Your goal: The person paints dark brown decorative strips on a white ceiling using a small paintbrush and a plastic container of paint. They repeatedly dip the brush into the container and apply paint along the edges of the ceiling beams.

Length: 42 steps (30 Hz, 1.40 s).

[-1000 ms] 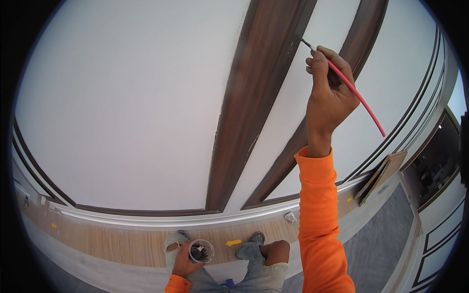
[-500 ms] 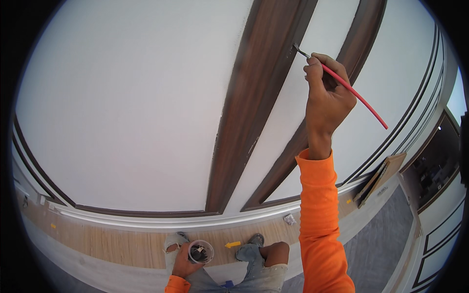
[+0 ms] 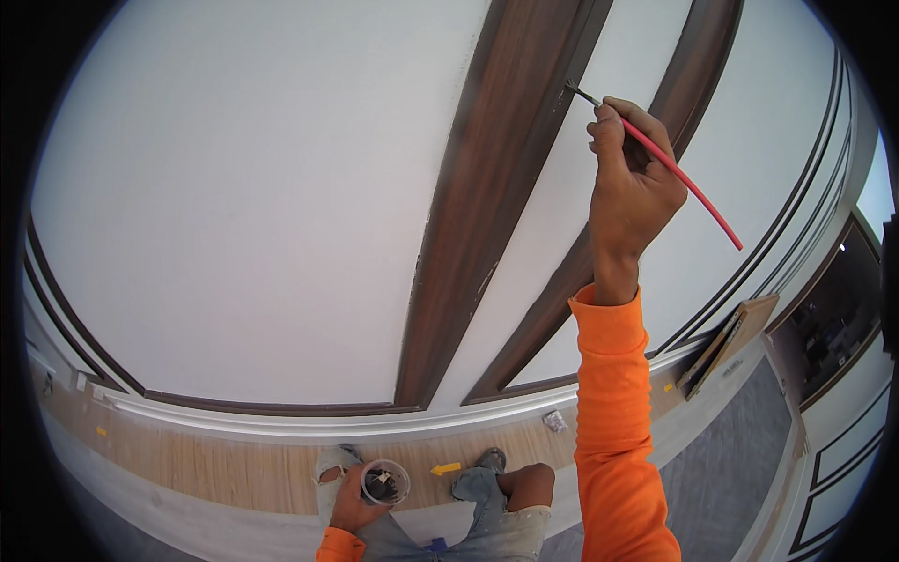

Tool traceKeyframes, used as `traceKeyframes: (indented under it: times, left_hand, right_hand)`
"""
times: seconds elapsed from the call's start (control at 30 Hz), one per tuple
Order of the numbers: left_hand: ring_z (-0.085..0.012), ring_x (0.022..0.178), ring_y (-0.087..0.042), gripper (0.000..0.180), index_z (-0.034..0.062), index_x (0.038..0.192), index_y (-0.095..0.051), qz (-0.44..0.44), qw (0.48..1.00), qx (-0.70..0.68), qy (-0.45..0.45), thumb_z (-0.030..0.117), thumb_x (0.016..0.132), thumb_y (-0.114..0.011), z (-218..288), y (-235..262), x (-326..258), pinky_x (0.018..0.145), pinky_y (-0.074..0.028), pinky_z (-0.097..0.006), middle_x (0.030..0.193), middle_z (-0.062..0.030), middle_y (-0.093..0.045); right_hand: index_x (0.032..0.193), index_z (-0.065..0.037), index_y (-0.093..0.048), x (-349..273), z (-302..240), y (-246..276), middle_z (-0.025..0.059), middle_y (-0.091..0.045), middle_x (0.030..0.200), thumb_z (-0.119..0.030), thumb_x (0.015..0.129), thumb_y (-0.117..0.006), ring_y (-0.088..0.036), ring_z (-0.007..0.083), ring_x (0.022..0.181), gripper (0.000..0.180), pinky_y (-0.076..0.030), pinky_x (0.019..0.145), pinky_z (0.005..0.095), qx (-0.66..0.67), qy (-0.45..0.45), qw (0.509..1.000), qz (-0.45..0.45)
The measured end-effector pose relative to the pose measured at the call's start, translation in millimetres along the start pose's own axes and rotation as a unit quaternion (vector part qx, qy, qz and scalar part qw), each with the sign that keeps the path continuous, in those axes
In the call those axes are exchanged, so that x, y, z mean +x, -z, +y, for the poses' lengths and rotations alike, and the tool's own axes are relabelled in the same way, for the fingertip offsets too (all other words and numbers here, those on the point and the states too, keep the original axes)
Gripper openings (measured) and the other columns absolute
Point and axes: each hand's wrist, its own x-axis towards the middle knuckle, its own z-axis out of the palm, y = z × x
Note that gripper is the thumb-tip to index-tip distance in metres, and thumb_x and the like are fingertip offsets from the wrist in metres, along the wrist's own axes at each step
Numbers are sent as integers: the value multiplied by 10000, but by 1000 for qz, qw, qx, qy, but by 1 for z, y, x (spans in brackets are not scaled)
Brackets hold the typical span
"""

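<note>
The red-handled brush (image 3: 655, 155) is clamped in the right hand (image 3: 632, 192), raised so its tip meets the dark wood strip (image 3: 487, 206) edge. The paint cup (image 3: 384, 482) is clasped low in the left hand (image 3: 348, 506), within dipping reach.

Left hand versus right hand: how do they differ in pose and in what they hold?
The right hand is raised at the wall; the left hand stays low by the knees. The right hand pinches a thin red-handled brush; the left hand cups a small clear cup. Both have orange sleeves.
</note>
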Motion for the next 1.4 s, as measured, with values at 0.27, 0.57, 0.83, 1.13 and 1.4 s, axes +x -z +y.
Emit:
traceKeyframes:
  times: [0.27,0.57,0.83,1.13,1.4]
  left_hand:
    - [-373,1140,-672,789,81,1335,-623,-2,1000,3,-4,171,637,-982,1,2,0,991,-549,-459,1205,-146,-662]
    - [-374,1155,-667,806,79,1335,-619,-4,1000,-9,4,165,623,-987,2,1,1,1010,-543,-456,1208,-151,-663]
    - [-376,1175,-662,810,80,1352,-616,-7,1000,-5,-3,157,631,-978,-2,1,0,1027,-537,-466,1225,-156,-667]
    - [-373,1181,-662,786,77,1337,-627,-6,1000,-9,11,159,638,-978,11,3,2,1035,-536,-460,1235,-158,-668]
    - [-368,1170,-663,783,79,1335,-634,-6,1000,-10,14,161,638,-980,6,3,1,1026,-538,-461,1227,-150,-666]
  right_hand:
    - [1069,9,-798,2,0,3,45,-774,873,-59,968,-782,-720,113,779,123,-573,745,250,10,-5,1000,9]
    - [1028,4,-803,-7,-8,5,56,-784,877,-57,940,-771,-732,117,778,112,-581,760,254,-27,-35,998,-35]
    - [995,-12,-801,1,-7,5,37,-783,843,-91,941,-764,-725,99,737,103,-556,729,240,-29,-37,998,-29]
    - [1036,-22,-810,12,-4,1,20,-774,834,-130,980,-783,-689,83,722,124,-529,700,232,-30,-24,999,-18]
    - [992,-20,-800,-5,-2,5,19,-765,809,-92,952,-766,-689,85,717,89,-524,692,233,-53,-11,998,-34]
